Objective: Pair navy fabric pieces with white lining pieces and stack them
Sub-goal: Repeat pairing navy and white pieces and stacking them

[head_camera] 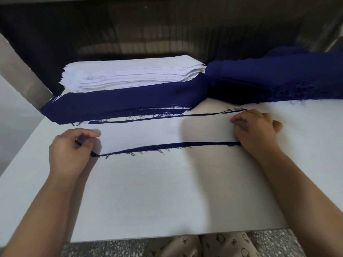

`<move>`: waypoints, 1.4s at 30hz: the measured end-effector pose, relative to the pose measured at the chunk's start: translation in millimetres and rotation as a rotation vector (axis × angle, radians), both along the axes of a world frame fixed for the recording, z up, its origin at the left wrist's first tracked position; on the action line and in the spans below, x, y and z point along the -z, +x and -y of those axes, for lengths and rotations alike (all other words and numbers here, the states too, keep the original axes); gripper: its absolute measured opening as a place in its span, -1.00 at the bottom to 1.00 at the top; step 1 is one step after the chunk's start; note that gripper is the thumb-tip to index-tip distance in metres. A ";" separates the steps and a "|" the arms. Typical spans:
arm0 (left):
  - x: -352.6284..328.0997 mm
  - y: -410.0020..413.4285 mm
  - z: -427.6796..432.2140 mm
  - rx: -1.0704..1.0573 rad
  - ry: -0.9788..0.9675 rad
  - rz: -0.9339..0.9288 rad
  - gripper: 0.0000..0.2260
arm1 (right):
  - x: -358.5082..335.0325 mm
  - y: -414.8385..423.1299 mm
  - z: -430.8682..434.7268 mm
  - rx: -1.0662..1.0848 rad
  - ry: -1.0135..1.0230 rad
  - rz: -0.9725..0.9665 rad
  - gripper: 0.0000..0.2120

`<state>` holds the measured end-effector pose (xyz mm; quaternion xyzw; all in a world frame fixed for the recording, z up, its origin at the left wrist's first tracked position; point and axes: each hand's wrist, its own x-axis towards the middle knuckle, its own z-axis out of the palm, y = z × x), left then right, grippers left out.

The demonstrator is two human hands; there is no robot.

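At centre frame, a white lining piece (167, 132) lies flat on a frayed navy piece (167, 145). Across the upper frame sit a white lining stack (130, 75), a navy stack (115, 104) and a navy heap (269, 78).

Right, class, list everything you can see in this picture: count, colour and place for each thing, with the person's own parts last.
lining stack: one, white, back left of the table
navy stack: one, navy, just in front of the lining stack
navy pile: one, navy, back right, rumpled
navy piece: one, navy, centre, frayed edges showing
lining piece: one, white, lying on the navy piece
table: one, white, under everything
post: one, grey, far left
floor: speckled grey, bottom edge
trousers: pale, patterned, bottom centre
left hand: one, pinching the navy piece's left end
right hand: one, fingers pinching the lining piece's right end
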<state>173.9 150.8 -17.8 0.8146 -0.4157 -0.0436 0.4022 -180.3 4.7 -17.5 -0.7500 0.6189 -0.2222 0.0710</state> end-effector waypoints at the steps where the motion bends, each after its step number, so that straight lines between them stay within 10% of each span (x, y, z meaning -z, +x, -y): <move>1: -0.7 -2.2 2.2 0.010 -0.016 0.024 -0.76 | -1.7 1.6 -0.1 0.001 -0.028 0.000 -0.77; 7: -15.1 -19.2 29.4 0.027 -0.102 0.029 -0.82 | -29.1 15.0 14.3 -0.039 -0.302 0.099 -0.71; 19: -20.1 -99.5 121.9 0.178 -0.096 -0.208 -0.79 | -57.7 24.4 78.5 -0.026 -0.166 -0.165 -0.65; 34: -21.3 -112.9 118.4 0.242 -0.190 -0.290 -0.67 | -81.6 8.7 100.3 -0.033 -0.042 0.264 -0.95; 42: -16.2 -108.8 121.8 0.131 -0.117 -0.241 -0.72 | -83.1 2.9 101.6 -0.009 0.060 0.473 -0.80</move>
